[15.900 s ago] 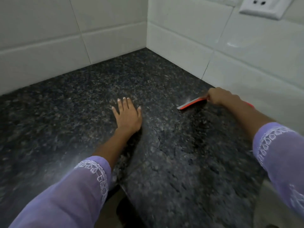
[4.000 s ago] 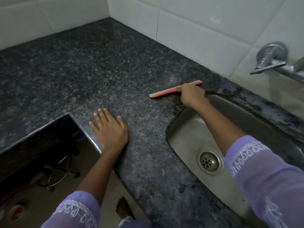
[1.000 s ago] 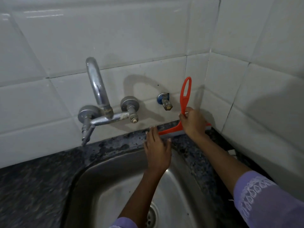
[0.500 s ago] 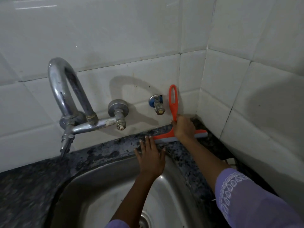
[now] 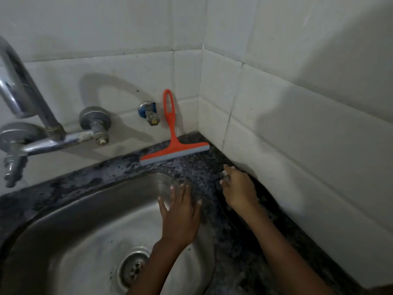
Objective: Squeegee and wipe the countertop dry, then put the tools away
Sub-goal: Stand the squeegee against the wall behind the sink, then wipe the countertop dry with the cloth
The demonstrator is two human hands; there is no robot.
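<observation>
Head view: one frame, looking down into the back corner of a dark speckled countertop (image 5: 197, 169) beside a steel sink (image 5: 89, 231).
Squeegee (image 5: 173, 145): orange, propped upright in the corner, grey blade edge down on the countertop, looped handle leaning against the white tiled wall (image 5: 297, 124); no hand touches it.
Squeegee neighbours: just right of a small blue-collared wall valve (image 5: 150, 113); the blade's right end reaches close to the side wall.
Left hand (image 5: 180, 216): empty, palm down, fingers (image 5: 187, 193) spread apart, lying across the sink's right rim and the countertop edge.
Right hand (image 5: 239, 192): empty, fingers loosely spread and pointing toward the corner, low over the countertop near the side wall; whether it touches the stone cannot be told, as it is blurred.
Hands and squeegee: both hands are nearer the camera than the blade, apart from it.
Tap (image 5: 32, 128): chrome, wall-mounted, at the far left above the sink.
Drain (image 5: 133, 267): round strainer at the sink bottom, left of the left forearm.
</observation>
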